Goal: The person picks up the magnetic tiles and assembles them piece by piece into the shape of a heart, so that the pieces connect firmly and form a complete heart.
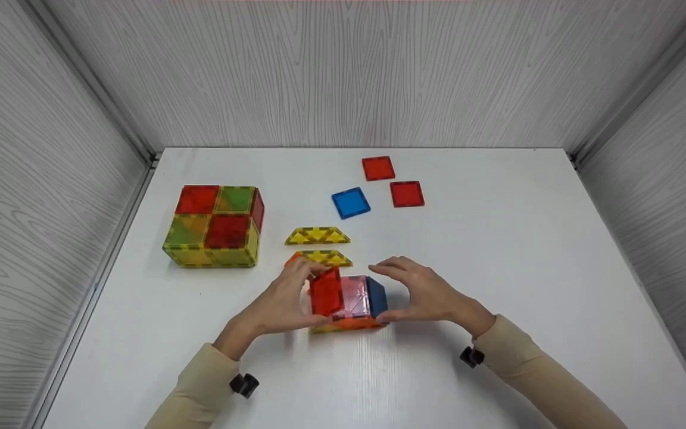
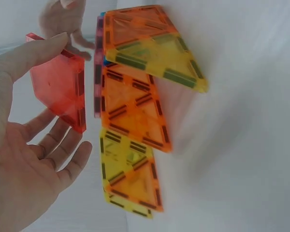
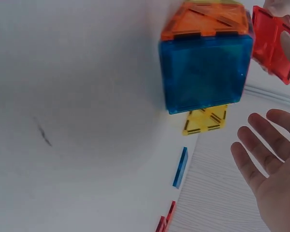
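In the head view, my left hand [image 1: 277, 301] pinches a red square magnetic tile [image 1: 326, 293] between thumb and fingers, tilted over the left part of a small tile structure. That structure has a pink top tile [image 1: 355, 297], a blue square tile [image 3: 205, 75] at its right side, and orange trapezoid tiles [image 2: 133, 104] along its sides. A yellow triangle [image 2: 159, 58] is part of its near side in the left wrist view. My right hand [image 1: 429, 292] stands beside the blue side, fingers spread and holding nothing; whether its thumb touches the structure is hard to tell.
A red, green and yellow tile block [image 1: 212, 229] stands at the left. Two yellow trapezoid tiles [image 1: 317, 236] lie just behind the structure. Farther back lie a blue square tile [image 1: 351, 203] and two red square tiles [image 1: 407, 194]. Grey wood-grain walls enclose the white table [image 1: 527, 238].
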`<state>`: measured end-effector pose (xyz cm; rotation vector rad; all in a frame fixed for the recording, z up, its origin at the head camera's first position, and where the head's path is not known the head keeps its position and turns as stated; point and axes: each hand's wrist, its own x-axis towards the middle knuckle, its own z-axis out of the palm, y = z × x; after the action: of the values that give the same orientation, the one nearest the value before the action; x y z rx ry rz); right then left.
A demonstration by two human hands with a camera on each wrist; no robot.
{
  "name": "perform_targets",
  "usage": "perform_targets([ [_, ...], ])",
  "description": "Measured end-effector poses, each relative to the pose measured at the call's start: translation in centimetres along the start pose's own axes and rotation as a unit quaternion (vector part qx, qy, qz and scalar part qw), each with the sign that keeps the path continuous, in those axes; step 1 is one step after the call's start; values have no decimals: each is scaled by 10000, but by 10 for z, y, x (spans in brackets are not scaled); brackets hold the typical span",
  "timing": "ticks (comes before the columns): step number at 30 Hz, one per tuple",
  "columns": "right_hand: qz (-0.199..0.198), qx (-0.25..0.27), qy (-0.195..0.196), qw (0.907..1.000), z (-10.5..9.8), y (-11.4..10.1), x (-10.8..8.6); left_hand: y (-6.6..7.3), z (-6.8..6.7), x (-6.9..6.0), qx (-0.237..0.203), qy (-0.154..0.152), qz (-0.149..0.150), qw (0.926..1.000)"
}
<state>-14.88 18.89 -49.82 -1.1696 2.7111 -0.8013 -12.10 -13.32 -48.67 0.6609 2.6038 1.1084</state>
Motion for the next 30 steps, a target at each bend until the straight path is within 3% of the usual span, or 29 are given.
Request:
perform_targets([
  [7,560,169,-569,9967,15,6,0,-30,5,-16,-74,-9,-496,9987],
  [11,626,274,-629,9957,18,6,1,-38,12,-14,-297,-126,-419,9986],
  [15,600,326,-632,9957,19,7,3,-40,16,-9,-475,-235,-357,9980],
  [20,592,325,-599,9959,20,7,3,-39,15,-7,-459,-269,-494,9974],
  [30,439,193,-520,9975,20,9,3,-36,11,-4,-291,-317,-263,9987],
])
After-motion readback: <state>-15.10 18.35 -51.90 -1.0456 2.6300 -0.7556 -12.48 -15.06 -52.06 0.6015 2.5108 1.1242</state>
